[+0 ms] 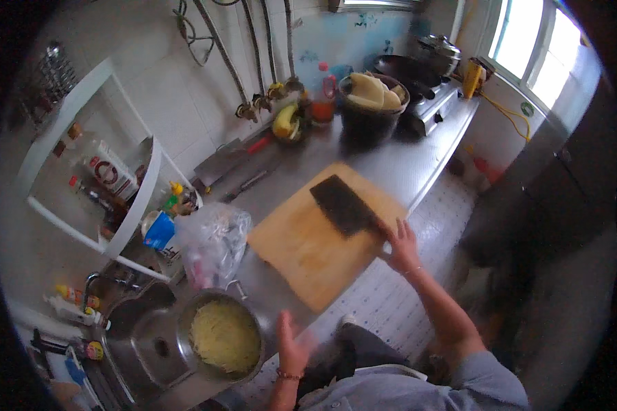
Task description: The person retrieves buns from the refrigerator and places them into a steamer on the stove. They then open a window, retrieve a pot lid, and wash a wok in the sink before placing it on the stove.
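Observation:
A cleaver (342, 205) with a broad dark blade lies flat on a wooden cutting board (308, 257). My right hand (403, 246) is at the cleaver's handle end, by the board's right edge; its fingers look spread, and whether they grip the handle cannot be told. My left hand (294, 347) is raised near the counter's front edge, a little blurred, with nothing seen in it. Left of it a round metal pan (259, 334) holds pale yellow shreds (225, 336), perhaps potato. A clear plastic bag (216, 236) rests between the pan and the board.
A metal sink (133, 359) lies at lower left, below a white corner shelf (154, 205) with bottles. Along the back stand a bowl with a yellow item (286, 123), a red-capped bottle (323, 97), a dark pot (370, 123) of pale slabs and a stove (434, 110) with a wok (406, 69).

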